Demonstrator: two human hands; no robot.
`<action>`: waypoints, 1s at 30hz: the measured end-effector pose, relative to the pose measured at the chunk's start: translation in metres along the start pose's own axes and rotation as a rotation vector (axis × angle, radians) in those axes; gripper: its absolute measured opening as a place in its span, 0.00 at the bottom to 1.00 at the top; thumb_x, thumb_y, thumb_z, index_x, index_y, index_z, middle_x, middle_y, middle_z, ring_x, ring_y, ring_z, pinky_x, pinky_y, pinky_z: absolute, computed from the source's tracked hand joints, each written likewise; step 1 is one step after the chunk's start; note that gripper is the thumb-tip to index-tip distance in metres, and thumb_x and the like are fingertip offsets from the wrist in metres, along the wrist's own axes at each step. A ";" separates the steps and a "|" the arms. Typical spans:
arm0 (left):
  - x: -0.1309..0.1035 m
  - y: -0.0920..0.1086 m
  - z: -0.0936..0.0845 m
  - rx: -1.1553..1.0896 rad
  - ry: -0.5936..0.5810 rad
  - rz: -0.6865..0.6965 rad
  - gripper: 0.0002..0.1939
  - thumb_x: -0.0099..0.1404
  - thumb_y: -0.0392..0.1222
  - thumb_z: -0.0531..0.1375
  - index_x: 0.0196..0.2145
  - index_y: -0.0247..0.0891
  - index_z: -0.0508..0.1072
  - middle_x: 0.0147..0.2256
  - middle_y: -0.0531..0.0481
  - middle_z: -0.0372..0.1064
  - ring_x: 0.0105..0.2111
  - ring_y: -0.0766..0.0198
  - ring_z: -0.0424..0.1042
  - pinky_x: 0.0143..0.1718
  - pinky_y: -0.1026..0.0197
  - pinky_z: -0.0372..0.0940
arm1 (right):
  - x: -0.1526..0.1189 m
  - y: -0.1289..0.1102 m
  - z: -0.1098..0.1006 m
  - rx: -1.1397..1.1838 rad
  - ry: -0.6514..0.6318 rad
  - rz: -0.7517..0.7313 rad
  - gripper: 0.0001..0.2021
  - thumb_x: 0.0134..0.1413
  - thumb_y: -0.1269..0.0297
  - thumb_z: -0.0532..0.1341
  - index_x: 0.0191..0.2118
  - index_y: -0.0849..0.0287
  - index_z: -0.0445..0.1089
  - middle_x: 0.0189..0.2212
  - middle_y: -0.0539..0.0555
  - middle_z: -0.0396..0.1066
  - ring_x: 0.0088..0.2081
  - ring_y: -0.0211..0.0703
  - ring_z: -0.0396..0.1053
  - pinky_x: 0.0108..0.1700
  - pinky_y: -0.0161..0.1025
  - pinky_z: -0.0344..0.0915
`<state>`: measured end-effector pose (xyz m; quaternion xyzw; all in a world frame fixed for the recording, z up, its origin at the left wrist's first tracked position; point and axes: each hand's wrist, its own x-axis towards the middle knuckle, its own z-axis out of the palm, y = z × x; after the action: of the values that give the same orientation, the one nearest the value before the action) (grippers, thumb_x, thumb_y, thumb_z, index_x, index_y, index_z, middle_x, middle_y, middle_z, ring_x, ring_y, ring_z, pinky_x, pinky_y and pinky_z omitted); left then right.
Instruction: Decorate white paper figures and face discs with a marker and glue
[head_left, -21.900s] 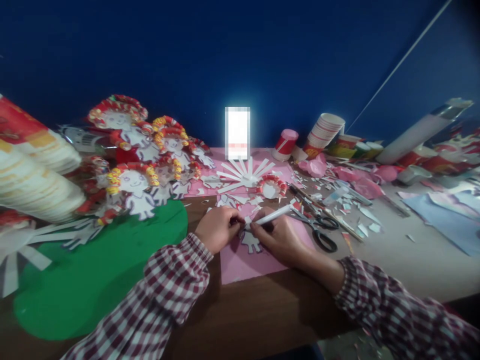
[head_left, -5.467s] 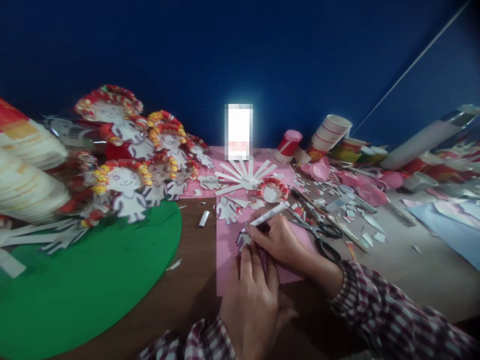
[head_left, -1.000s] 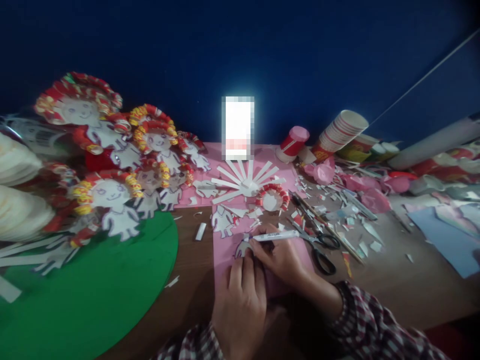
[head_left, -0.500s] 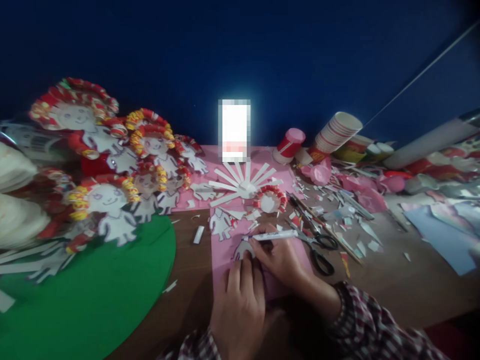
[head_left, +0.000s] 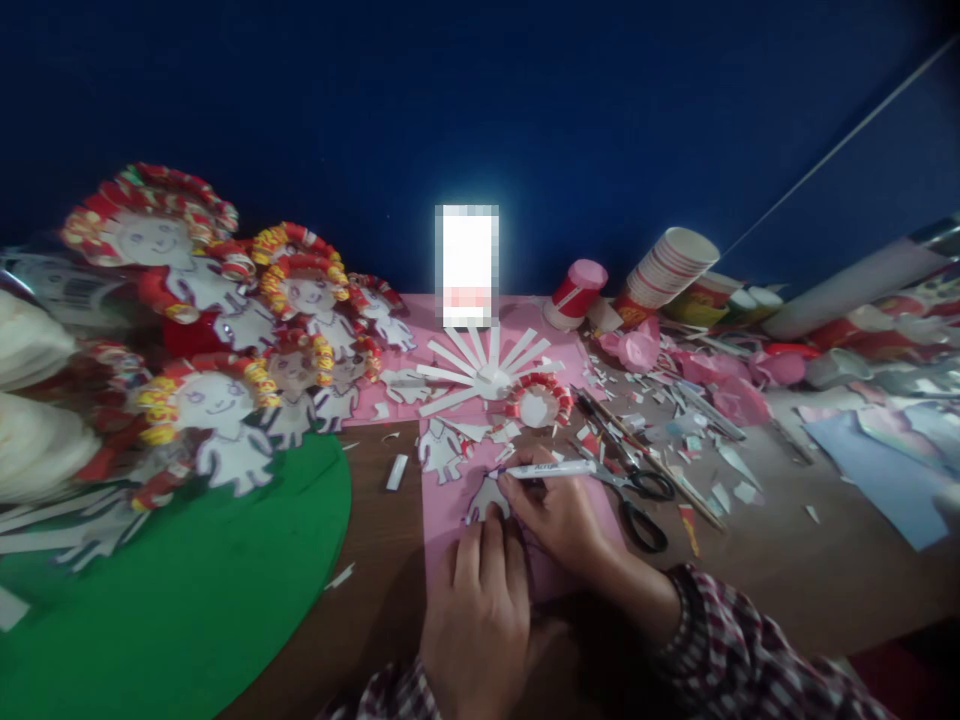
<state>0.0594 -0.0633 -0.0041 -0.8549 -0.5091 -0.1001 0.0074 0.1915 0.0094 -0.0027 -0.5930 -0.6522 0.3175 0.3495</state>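
Observation:
A white marker (head_left: 551,469) is gripped in my right hand (head_left: 559,515), its tip at the top of a small paper figure (head_left: 489,497). My left hand (head_left: 480,610) rests flat with its fingertips on the lower part of that figure, pressing it to the pink sheet (head_left: 442,520). Another cut-out paper figure (head_left: 441,450) lies just beyond, to the left. Past my hands are a red ring with a white centre (head_left: 535,407) and a fan of white strips (head_left: 491,380).
Decorated paper dolls (head_left: 217,400) stand at the left near a green round board (head_left: 247,560). Black-handled scissors (head_left: 643,525) lie right of my right hand, among paper scraps. Stacked paper cups (head_left: 671,270) and a red cup (head_left: 576,293) are farther back.

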 end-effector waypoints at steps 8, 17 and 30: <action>-0.001 0.000 0.000 0.005 -0.003 -0.004 0.33 0.58 0.61 0.58 0.50 0.29 0.70 0.52 0.33 0.65 0.48 0.45 0.63 0.47 0.44 0.61 | 0.003 -0.004 -0.005 0.136 0.090 0.085 0.03 0.55 0.64 0.58 0.33 0.57 0.66 0.28 0.50 0.70 0.30 0.39 0.68 0.34 0.35 0.66; 0.000 -0.002 0.002 0.012 0.068 0.012 0.30 0.61 0.58 0.56 0.48 0.28 0.71 0.50 0.34 0.67 0.47 0.46 0.64 0.45 0.46 0.61 | 0.002 0.000 -0.003 0.166 0.005 0.055 0.03 0.56 0.64 0.57 0.33 0.56 0.64 0.26 0.48 0.67 0.28 0.37 0.66 0.31 0.33 0.65; 0.005 -0.001 -0.004 0.006 0.105 0.005 0.30 0.61 0.59 0.54 0.46 0.27 0.74 0.48 0.34 0.69 0.45 0.47 0.66 0.43 0.47 0.63 | 0.002 -0.001 -0.002 0.044 -0.011 -0.020 0.02 0.55 0.66 0.57 0.33 0.56 0.66 0.28 0.49 0.70 0.30 0.39 0.68 0.34 0.35 0.66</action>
<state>0.0601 -0.0586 0.0004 -0.8497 -0.5062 -0.1430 0.0370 0.1931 0.0114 -0.0007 -0.5768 -0.6528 0.3315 0.3623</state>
